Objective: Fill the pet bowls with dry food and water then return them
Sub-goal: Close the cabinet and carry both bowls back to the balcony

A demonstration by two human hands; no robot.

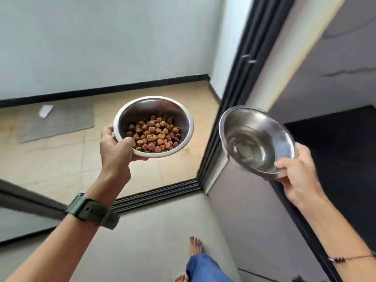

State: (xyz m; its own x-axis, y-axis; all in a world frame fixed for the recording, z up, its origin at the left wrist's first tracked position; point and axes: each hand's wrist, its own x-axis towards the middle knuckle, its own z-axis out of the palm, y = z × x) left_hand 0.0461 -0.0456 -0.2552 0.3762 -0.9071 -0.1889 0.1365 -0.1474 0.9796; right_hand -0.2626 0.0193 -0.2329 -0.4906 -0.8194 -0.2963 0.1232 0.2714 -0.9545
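Fingers (110,129) of the left hand (116,151) are curling under and behind a steel food bowl (183,119), mostly hidden by it, while the thumb is pressing over its near rim; the right hand (299,176) is pinching the near rim of a second steel bowl, the water bowl (266,127), thumb on top, its other fingers concealed beneath the metal. Brown and reddish kibble (155,134) is covering the bottom of the food bowl, which is being held level just left of a dark sliding-door frame (230,110). Clear water (249,149) is lying shallow in the water bowl, which is tipping slightly and hanging just right of that frame, the two bowls near each other but apart. A dark green watch (89,210) is circling the left wrist and a thin bracelet (350,257) the right, partly cut off at the picture's edge. Beyond the frame, to its left, a grey mat (61,123) is lying on tan tiles with a small white object (45,110) on it, too blurred to identify. Below the frame, a bare foot (195,245) and a blue trouser leg (205,269) are showing, cropped at the bottom edge.
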